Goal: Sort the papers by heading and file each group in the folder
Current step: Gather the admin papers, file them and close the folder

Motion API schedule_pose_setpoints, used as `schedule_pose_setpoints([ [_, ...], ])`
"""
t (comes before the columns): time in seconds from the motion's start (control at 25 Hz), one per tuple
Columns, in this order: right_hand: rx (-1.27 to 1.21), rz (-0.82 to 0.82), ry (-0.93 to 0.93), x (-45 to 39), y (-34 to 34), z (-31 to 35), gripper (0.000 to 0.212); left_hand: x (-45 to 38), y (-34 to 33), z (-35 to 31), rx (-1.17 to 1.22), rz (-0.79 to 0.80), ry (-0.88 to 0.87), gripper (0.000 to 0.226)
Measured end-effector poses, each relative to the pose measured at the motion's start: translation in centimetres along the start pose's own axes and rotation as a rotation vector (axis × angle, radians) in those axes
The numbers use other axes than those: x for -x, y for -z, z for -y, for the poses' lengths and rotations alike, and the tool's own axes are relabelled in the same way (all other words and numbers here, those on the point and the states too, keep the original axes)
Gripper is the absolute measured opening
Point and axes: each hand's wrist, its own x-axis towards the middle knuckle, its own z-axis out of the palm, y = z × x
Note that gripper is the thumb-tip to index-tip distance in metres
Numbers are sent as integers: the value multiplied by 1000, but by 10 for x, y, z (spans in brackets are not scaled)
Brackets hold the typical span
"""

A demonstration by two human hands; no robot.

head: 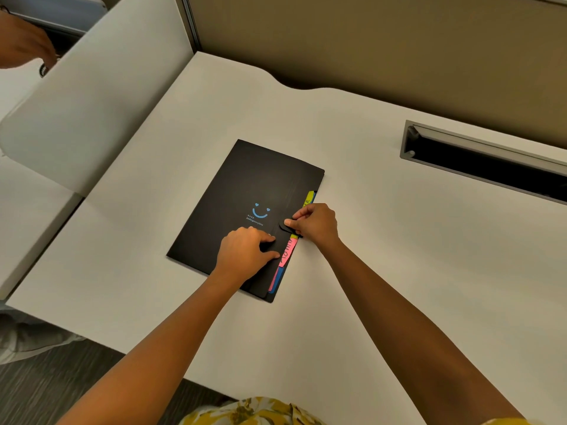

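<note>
A black folder (245, 185) with a blue smiley print lies closed on the white desk (383, 256). Coloured tabs stick out along its right edge: a pink one (290, 251), a yellow one (310, 197) and a blue one lower down. My right hand (316, 223) pinches the folder's black closure tab (286, 228) at the right edge. My left hand (245, 254) presses down on the cover just left of that tab, fingers spread and bent. No loose papers are in view.
A recessed cable slot (484, 162) runs along the desk's back right. A white partition panel (89, 96) stands at the left. Another person's hand (24, 44) shows at the top left corner. The desk's front edge drops to dark carpet (46, 388).
</note>
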Motion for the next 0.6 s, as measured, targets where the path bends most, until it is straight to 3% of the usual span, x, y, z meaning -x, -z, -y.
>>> schedule_pose_setpoints([
  [0.4,179,-36,-14,6,-1,15,25,-4,0,1,5,7,10,52],
  [0.6,308,-80,-60,12,0,27,40,-1,2,-1,10,13,10,52],
])
